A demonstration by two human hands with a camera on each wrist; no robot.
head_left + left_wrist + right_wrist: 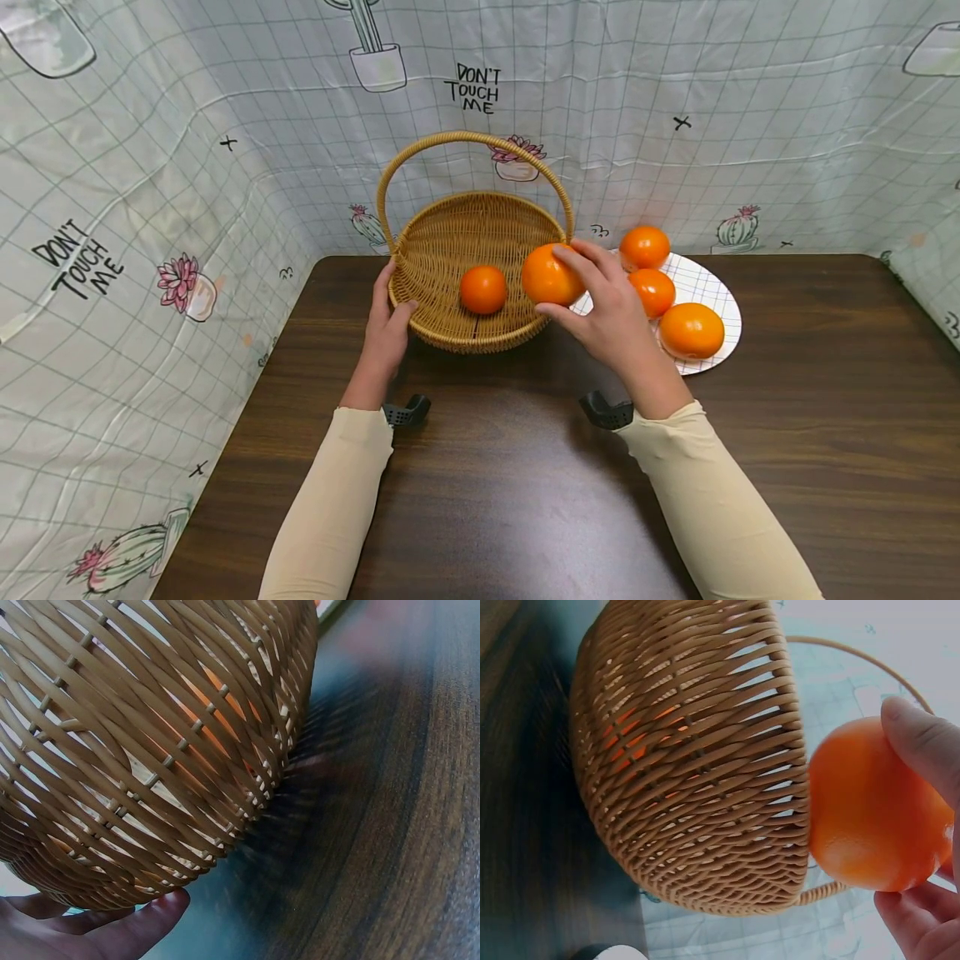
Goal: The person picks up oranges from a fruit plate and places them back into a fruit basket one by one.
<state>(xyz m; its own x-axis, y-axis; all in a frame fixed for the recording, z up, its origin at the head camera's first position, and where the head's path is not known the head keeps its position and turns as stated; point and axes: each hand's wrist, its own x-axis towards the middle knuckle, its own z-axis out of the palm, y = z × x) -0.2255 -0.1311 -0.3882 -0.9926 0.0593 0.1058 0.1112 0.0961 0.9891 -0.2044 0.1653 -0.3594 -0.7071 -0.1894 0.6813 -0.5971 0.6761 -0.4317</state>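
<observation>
The right hand (618, 321) holds one orange (551, 279) between its thumb and fingers, just right of the middle of the frame. The left hand (386, 329) grips the left edge of the basket (435, 267), with its thumb over the rim. The basket sits in the middle of the frame, and its tall handle (465, 136) makes an arch near the top.

The held orange is up by the right edge of the basket, so the deep part of the basket lies to the left of the right hand. In the right wrist view, the held orange is right beside the rim, and I cannot tell if they touch. It is round, so no long side shows. The left hand is across the basket, well apart from it.

A second orange (483, 290) lies inside the basket, left of the held orange. Three more oranges (692, 331) are with the white plate (712, 292) at the right of the frame
</observation>
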